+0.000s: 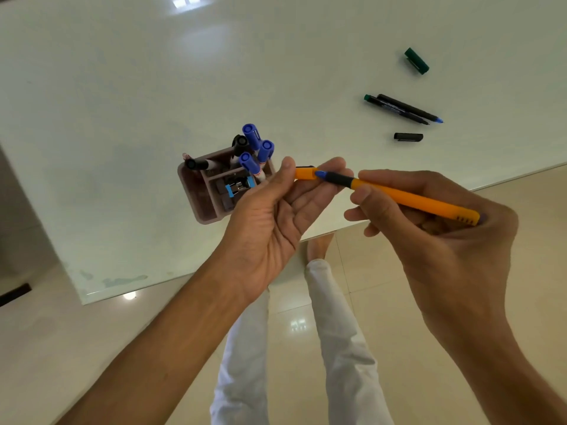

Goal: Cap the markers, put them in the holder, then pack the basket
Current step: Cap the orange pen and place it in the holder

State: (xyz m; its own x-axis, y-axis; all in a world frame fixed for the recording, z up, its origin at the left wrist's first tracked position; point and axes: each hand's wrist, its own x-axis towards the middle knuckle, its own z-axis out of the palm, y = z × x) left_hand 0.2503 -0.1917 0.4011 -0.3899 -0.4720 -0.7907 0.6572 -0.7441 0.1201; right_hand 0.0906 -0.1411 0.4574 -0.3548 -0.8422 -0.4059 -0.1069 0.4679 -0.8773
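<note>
My right hand (pixel 445 228) grips an orange marker (pixel 408 200) whose blue tip points left. Its tip sits at the mouth of the orange cap (pixel 305 173), which my left hand (pixel 276 216) pinches between thumb and fingers. Both hands hover over the table's near edge. Just left of the cap stands a brown holder (pixel 199 197) with several blue-capped and black-capped markers upright in it. Two uncapped black markers (pixel 402 108) lie side by side at the far right. A green cap (pixel 416 61) lies beyond them and a black cap (pixel 408 136) lies nearer.
The white glossy table (pixel 153 87) ends in a near edge that runs diagonally under my hands. Below it are beige floor tiles, white trouser legs (pixel 337 332) and a bare foot. The holder's front compartment holds a blue binder clip (pixel 237 188).
</note>
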